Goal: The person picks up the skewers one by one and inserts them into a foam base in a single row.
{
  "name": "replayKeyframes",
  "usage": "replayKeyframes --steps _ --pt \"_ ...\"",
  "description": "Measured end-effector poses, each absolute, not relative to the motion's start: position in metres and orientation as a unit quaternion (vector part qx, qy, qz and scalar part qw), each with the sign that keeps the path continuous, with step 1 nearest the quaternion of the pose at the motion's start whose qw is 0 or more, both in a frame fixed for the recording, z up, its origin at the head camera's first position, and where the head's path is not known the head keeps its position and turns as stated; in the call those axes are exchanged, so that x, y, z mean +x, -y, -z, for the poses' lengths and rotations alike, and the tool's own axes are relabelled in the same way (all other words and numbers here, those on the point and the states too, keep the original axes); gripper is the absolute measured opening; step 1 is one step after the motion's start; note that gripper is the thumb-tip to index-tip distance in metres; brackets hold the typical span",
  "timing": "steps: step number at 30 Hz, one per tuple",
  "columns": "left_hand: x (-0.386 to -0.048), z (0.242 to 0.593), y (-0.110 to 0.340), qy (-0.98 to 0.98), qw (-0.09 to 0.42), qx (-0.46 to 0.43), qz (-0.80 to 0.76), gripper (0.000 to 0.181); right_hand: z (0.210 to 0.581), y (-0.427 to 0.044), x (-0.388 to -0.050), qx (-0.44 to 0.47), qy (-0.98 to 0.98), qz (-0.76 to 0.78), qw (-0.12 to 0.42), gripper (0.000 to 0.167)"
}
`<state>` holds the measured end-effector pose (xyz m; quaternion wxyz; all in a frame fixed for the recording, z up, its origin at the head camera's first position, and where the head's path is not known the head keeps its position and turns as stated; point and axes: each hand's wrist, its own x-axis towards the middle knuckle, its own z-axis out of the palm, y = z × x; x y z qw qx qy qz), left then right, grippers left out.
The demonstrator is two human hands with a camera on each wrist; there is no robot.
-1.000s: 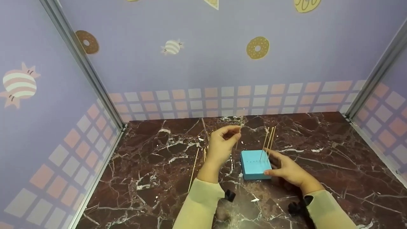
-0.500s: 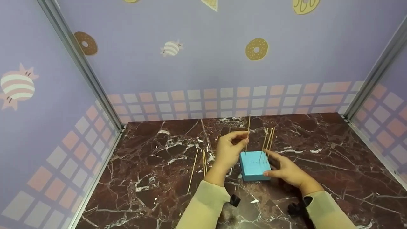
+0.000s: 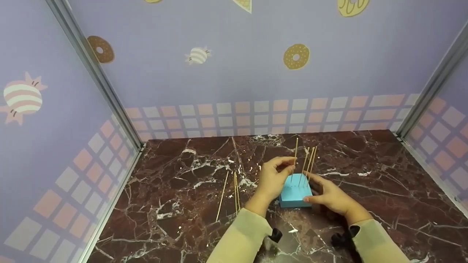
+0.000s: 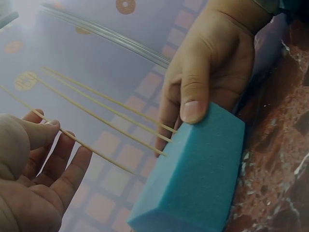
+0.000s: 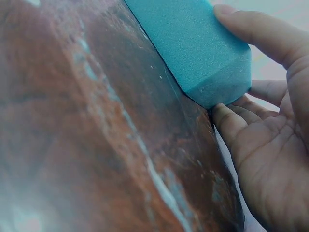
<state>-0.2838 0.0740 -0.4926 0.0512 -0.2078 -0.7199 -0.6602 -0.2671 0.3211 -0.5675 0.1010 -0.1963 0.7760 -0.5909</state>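
Observation:
My left hand (image 3: 273,179) pinches a thin wooden skewer (image 3: 296,148) between thumb and fingers, upright over a light-blue foam block (image 3: 292,197). In the left wrist view the lower tip of that skewer (image 4: 108,160) appears just short of the block's top face. Three other skewers (image 4: 104,105) stand in the block, in a row near its right side. A line of small holes continues leftward across the top. My right hand (image 3: 331,195) grips the block's right side, its thumb (image 4: 194,108) on the near edge and the fingers behind. The right wrist view shows the block (image 5: 193,43) resting on the table.
Several loose skewers (image 3: 222,195) lie on the dark red marbled table (image 3: 175,226), left of my left forearm. Purple patterned panels (image 3: 234,80) rise behind and on both sides, with metal corner posts (image 3: 98,76).
My left hand has carried its skewer rightward, from left of the block to over its top. My right hand and the block have stayed about where they were.

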Motion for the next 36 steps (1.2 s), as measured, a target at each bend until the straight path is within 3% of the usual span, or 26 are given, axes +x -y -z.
replayKeyframes --steps 36 --pt "-0.283 0.517 -0.083 0.755 0.048 -0.221 0.616 0.023 0.568 -0.323 -0.269 -0.201 -0.791 0.571 0.096 0.103"
